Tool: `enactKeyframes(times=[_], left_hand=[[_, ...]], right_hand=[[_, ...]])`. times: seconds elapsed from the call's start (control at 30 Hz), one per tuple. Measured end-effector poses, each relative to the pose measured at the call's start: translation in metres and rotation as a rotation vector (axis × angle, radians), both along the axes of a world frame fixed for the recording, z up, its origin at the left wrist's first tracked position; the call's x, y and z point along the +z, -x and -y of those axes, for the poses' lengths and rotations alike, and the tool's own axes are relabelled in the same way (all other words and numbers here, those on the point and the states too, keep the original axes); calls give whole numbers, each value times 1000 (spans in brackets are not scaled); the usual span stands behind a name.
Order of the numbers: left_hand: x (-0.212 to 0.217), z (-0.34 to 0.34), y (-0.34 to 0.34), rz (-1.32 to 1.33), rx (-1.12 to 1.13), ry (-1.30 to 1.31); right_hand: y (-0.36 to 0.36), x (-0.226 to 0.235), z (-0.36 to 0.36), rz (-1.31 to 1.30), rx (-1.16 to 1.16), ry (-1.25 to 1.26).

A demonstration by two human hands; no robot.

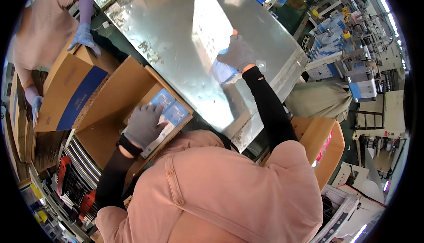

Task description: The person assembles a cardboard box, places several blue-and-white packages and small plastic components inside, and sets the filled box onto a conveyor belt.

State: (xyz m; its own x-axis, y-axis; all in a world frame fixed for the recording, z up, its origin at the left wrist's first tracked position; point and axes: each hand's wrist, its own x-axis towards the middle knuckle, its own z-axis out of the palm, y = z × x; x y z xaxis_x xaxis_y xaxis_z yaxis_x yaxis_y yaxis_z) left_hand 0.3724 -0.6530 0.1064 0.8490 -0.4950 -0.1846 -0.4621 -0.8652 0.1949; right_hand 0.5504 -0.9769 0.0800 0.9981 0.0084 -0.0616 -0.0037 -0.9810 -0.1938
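Note:
My left hand [144,126], in a grey glove, is inside an open cardboard carton [102,123]. Its fingers lie spread over the blue-and-white packs [173,110] stacked along the carton's right wall. On the metal table, my right hand [238,54], also gloved in grey, is closed around the near end of a blue-and-white package [224,71]. A row of white packages [211,22] stretches away from it, washed out by glare. My palm hides part of the gripped package.
A co-worker's blue-gloved hand [85,39] rests on another carton [70,88] at the left. Rollers [81,163] run beneath my carton. Another open carton [329,154] stands at my right, near a draped cloth bag [318,100]. Machinery [335,35] fills the far right.

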Motion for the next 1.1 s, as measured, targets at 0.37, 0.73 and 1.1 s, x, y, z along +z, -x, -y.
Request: enactKeyframes(times=[0.37,0.73,1.1], left_hand=[[-27,111,-181,279,-259,-235],[-29,127,-199,254,-304,59],[-38,129,-188,288,-215,12]], right_hand=[[-36,19,18,-282,860,-403],[-365,-32,57,394,427,656],[-226,-30,-10,425,505,91]])
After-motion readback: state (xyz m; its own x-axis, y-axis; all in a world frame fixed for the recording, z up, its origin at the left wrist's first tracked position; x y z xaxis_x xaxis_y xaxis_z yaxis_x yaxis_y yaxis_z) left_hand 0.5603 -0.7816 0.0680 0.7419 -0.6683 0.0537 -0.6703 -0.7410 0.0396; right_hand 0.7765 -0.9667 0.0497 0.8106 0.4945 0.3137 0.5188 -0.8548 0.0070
